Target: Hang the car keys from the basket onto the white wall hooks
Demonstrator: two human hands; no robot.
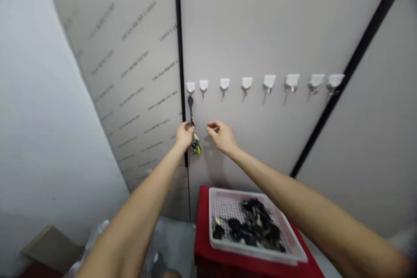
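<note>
A row of white wall hooks [246,83] runs across the pale panel in front of me. From the leftmost hook [190,87] hangs a dark strap with a black and yellow key fob [196,147] at its lower end. My left hand [184,134] is closed on the strap just above the fob. My right hand [222,136] hovers a little to the right of the fob, fingers curled in a loose pinch with nothing visible in them. The other hooks carry nothing.
Below the hooks a white plastic basket [293,243] holding several dark key fobs sits on a red surface [203,243]. A black vertical strip [179,52] divides the wall panels. A cardboard box [52,247] and clear plastic lie on the floor at the lower left.
</note>
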